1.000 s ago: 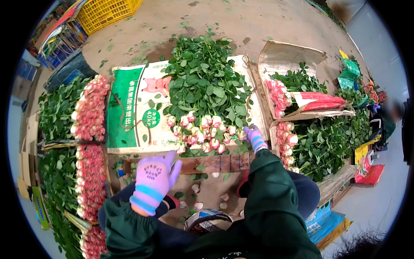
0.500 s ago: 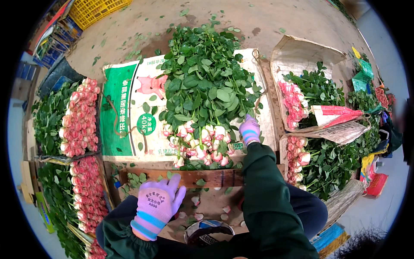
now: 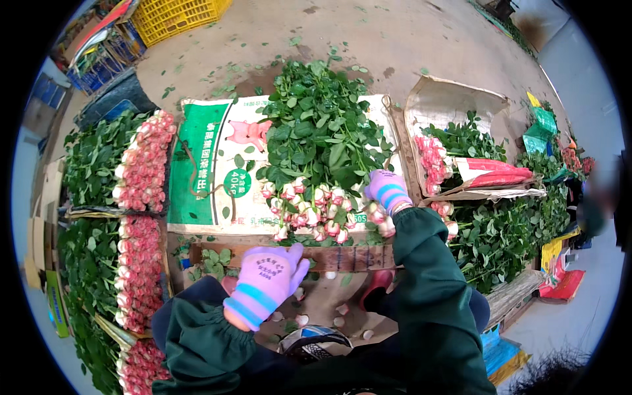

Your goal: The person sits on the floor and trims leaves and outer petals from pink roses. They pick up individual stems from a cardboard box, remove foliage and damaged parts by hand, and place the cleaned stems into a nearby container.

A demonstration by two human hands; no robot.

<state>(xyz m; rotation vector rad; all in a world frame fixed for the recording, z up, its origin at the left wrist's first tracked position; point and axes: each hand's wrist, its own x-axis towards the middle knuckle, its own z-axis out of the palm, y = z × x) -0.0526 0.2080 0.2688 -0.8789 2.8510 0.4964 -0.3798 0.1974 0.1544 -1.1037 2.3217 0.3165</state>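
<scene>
A large heap of pink-and-white roses (image 3: 322,209) lies on a flattened white and green sack (image 3: 197,158), leaves away from me and blooms toward me. At the heap's right side my right hand (image 3: 388,189), in a lilac glove with blue bands, is closed around rose stems that its fingers mostly hide. A few rose heads (image 3: 382,224) stick out just below that hand. My left hand (image 3: 266,273), gloved alike, hovers by the wooden board (image 3: 336,258) at the sack's near edge. Its fingers are stretched out and nothing shows in them.
Packed rows of pink roses (image 3: 139,263) stand on my left. On the right, more roses (image 3: 431,161) lie in an opened sack (image 3: 454,99). A yellow crate (image 3: 178,20) sits far left. Loose leaves and petals (image 3: 342,308) litter the floor around my feet.
My right hand has closed on stems at the heap's right side, and rose heads now show below it. My left hand has shifted right and slightly away from me. The view has tilted a little.
</scene>
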